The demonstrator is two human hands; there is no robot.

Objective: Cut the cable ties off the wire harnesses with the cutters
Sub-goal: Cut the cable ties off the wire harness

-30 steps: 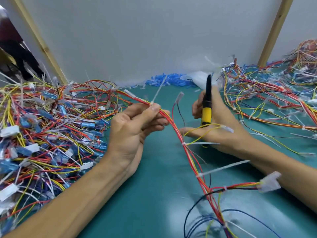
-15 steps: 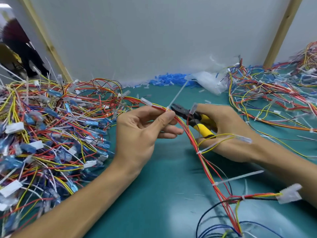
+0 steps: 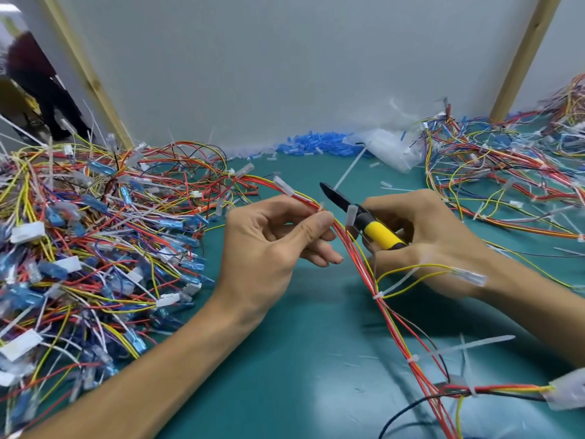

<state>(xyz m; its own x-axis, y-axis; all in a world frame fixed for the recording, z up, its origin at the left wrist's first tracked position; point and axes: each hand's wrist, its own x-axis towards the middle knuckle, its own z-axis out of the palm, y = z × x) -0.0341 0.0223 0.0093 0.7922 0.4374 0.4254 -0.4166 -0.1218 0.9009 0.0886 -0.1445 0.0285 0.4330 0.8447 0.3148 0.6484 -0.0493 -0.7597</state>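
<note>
Cutters [image 3: 376, 231]: handle ends buried in the right hand [image 3: 424, 236] that grips them, only a yellow stretch shows; jaws dark, open or closed unclear. Cable tie tail [image 3: 351, 166] at 1 o'clock: its base sits behind the jaws, can't tell if it joins the harness [image 3: 364, 267]. Left hand [image 3: 272, 248] pinches the harness, fingertips cover that spot. Harness runs off frame at 5 o'clock. Connector [image 3: 566, 392] clipped at 4 o'clock. Left pile [image 3: 95, 248] cut off at 9, right pile [image 3: 506, 185] at 2. Person [image 3: 31, 77] at 10 o'clock blurred, cropped. Blue bits [image 3: 316, 145] at 12 too small to identify.
</note>
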